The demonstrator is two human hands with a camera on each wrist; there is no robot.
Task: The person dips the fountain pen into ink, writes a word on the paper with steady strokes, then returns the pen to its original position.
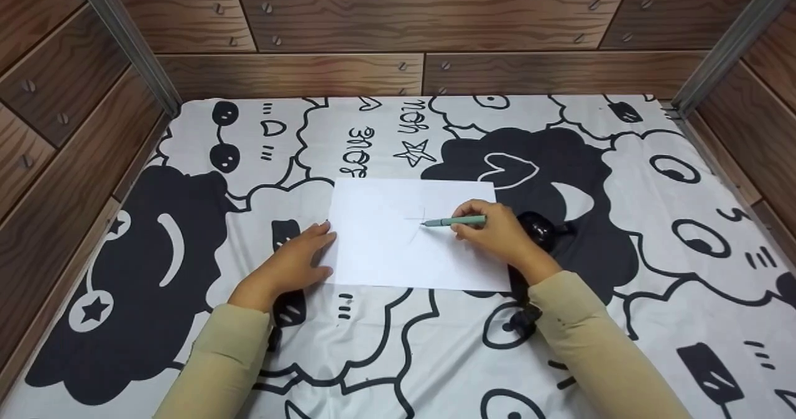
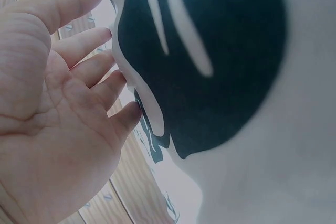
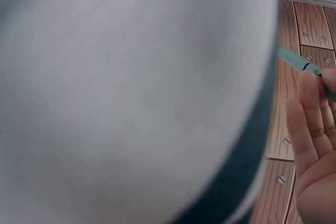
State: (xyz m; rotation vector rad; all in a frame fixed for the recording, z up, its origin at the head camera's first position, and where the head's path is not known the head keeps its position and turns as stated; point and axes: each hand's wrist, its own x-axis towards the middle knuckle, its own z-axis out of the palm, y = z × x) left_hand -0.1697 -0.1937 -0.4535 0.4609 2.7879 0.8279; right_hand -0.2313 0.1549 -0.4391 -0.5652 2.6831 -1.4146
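Observation:
A white sheet of paper lies on the patterned cloth in the head view. My right hand pinches a green pen between thumb and fingers, its tip at the paper near a few faint thin lines. My left hand is at the sheet's left edge, fingertips at the border and fingers spread. In the left wrist view the left palm shows, fingers relaxed beside the cloth. Only part of the right hand and the pen show at the right side of the right wrist view.
A black-and-white cartoon cloth covers the surface beneath the paper. Wood-plank-patterned walls enclose its back and sides, with metal posts at the back corners. A glossy black rounded object sits by the right wrist.

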